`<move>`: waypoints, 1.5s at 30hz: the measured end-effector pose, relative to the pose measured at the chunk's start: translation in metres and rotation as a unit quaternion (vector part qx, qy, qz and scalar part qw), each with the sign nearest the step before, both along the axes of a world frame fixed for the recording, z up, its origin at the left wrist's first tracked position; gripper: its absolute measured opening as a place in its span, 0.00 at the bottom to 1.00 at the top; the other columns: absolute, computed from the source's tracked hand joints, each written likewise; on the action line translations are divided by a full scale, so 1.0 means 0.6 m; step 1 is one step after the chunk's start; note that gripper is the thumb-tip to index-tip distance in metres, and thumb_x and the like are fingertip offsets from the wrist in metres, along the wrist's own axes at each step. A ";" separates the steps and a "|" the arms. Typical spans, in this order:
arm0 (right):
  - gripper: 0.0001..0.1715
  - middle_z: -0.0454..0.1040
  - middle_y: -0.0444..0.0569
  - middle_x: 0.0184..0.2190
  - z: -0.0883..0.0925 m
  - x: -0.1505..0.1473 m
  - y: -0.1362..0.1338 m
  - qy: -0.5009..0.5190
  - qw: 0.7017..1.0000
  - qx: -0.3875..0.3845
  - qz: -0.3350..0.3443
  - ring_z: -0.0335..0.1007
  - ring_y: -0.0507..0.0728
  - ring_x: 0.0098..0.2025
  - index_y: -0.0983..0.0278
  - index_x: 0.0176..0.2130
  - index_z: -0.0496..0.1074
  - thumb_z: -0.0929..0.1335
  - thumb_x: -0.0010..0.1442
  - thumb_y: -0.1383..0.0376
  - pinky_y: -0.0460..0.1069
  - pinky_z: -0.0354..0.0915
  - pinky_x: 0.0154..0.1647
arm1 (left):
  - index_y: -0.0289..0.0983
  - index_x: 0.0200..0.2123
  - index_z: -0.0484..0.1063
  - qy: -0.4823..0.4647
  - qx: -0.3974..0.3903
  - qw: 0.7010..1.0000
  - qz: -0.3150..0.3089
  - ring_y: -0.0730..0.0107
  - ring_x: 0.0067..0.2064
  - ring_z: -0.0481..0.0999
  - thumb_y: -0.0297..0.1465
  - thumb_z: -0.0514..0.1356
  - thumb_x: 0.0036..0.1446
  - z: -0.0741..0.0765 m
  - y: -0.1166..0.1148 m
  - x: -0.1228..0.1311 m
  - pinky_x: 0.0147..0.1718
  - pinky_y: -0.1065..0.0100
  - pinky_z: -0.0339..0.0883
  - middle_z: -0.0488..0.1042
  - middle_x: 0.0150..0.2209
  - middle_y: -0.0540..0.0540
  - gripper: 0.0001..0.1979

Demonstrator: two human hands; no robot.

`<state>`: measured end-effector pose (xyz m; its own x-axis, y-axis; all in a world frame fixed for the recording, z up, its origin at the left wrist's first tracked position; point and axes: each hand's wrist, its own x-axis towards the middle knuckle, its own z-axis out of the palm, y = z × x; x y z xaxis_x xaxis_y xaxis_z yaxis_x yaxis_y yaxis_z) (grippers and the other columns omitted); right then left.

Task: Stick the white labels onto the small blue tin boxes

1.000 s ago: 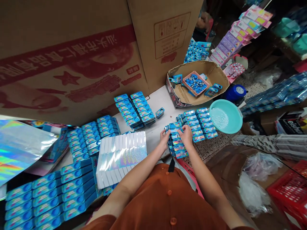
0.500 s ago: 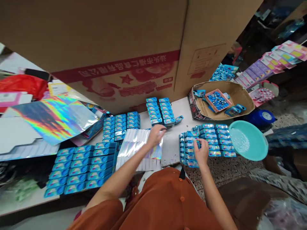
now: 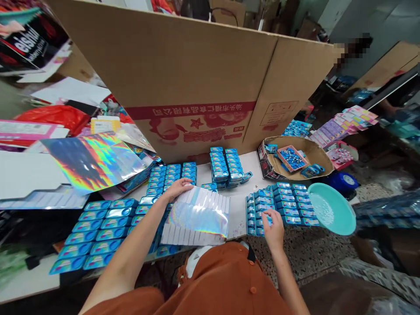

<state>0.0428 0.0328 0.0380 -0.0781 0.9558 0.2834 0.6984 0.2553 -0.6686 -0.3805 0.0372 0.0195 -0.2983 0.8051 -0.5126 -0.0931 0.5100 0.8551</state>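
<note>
My left hand (image 3: pixel 175 189) lies flat with its fingers apart on the far corner of a stack of holographic card sleeves (image 3: pixel 197 217). Several rows of blue tins (image 3: pixel 282 205) stand on the white table to the right of that stack. My right hand (image 3: pixel 273 229) is curled at the near end of those rows, its fingers pinching a blue tin (image 3: pixel 264 220). More blocks of blue tins (image 3: pixel 105 234) lie beyond my left forearm, and another block (image 3: pixel 226 164) stands against the carton.
A large cardboard carton (image 3: pixel 183 83) rises behind the table. To the right are a cut-down box (image 3: pixel 288 157) holding a pink tray of small blue items, and a teal basin of white beads (image 3: pixel 332 214). A holographic sheet (image 3: pixel 93 162) and a red bag (image 3: pixel 52 119) lie left.
The view has swung left. My left hand has moved from the tin rows onto the far corner of the holographic stack. My right hand stays at the tin rows.
</note>
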 end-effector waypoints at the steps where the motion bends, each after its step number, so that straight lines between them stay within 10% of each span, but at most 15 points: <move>1: 0.10 0.71 0.53 0.36 0.006 -0.009 -0.009 0.003 1.000 -0.001 0.007 0.68 0.62 0.42 0.59 0.34 0.70 0.63 0.61 0.58 0.59 0.65 0.45 | 0.38 0.37 0.72 -0.035 0.009 0.999 -0.001 0.68 0.27 0.73 0.38 0.73 0.29 0.015 -0.008 0.010 0.26 0.71 0.63 0.75 0.28 0.49 0.27; 12: 0.20 0.72 0.53 0.48 0.149 -0.145 -0.073 0.007 0.975 0.138 0.175 0.66 0.61 0.52 0.58 0.52 0.66 0.66 0.60 0.65 0.60 0.62 0.54 | 0.36 0.29 0.77 -0.053 0.163 0.978 -0.122 0.68 0.28 0.72 0.37 0.69 0.40 0.198 -0.095 0.184 0.28 0.70 0.62 0.76 0.28 0.45 0.13; 24: 0.05 0.77 0.46 0.33 0.197 -0.189 -0.083 0.141 0.958 -0.060 0.242 0.71 0.55 0.38 0.60 0.34 0.75 0.69 0.58 0.62 0.50 0.64 0.43 | 0.37 0.34 0.74 -0.032 0.213 0.969 -0.119 0.68 0.32 0.72 0.41 0.64 0.49 0.224 -0.151 0.201 0.33 0.68 0.66 0.74 0.33 0.46 0.14; 32: 0.07 0.78 0.44 0.30 0.215 -0.190 -0.086 0.217 0.924 -0.196 0.247 0.72 0.53 0.34 0.63 0.32 0.76 0.70 0.56 0.61 0.46 0.66 0.37 | 0.42 0.41 0.76 0.329 0.416 0.787 -0.315 0.60 0.49 0.69 0.37 0.60 0.56 0.265 -0.144 0.170 0.52 0.58 0.59 0.74 0.44 0.43 0.11; 37: 0.07 0.78 0.46 0.31 0.211 -0.195 -0.087 0.188 0.946 -0.133 0.227 0.73 0.54 0.34 0.63 0.35 0.76 0.70 0.56 0.62 0.48 0.68 0.37 | 0.38 0.34 0.77 0.235 0.323 0.845 -0.355 0.67 0.37 0.74 0.39 0.58 0.59 0.267 -0.139 0.168 0.39 0.68 0.63 0.77 0.33 0.47 0.12; 45: 0.20 0.73 0.50 0.50 0.194 -0.189 -0.082 -0.044 0.942 0.243 0.228 0.67 0.60 0.53 0.58 0.51 0.72 0.67 0.59 0.69 0.57 0.64 0.55 | 0.35 0.30 0.73 0.015 0.211 0.951 -0.225 0.72 0.29 0.69 0.42 0.60 0.53 0.254 -0.140 0.195 0.29 0.73 0.61 0.73 0.27 0.49 0.15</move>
